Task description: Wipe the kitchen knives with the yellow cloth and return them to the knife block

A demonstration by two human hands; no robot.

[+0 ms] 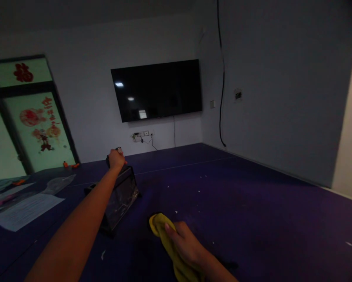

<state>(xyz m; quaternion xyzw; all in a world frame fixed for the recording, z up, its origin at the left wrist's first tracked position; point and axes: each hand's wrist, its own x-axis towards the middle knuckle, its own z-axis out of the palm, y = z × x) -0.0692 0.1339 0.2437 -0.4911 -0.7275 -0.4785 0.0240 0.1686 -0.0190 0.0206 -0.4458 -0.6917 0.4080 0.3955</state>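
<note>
In the head view, my left arm reaches forward and my left hand [116, 158] is closed around a dark part at the top of a black-framed case [121, 197]. The case has a see-through, shiny side panel and stands tilted on the dark blue-purple surface; my forearm hides part of it. My right hand [186, 243], nearer to me, grips a bunched yellow cloth [164, 231]. One end of the cloth sticks out past my thumb towards the case, and the rest hangs below my hand.
Small white scraps [176, 212] lie scattered over the purple surface [252, 219]. Printed papers [27, 209] and a clear plastic bag [58, 184] are at the left, with small orange items [66, 164] farther back. A television [158, 92] and a hanging black cable [222, 90] are on the walls.
</note>
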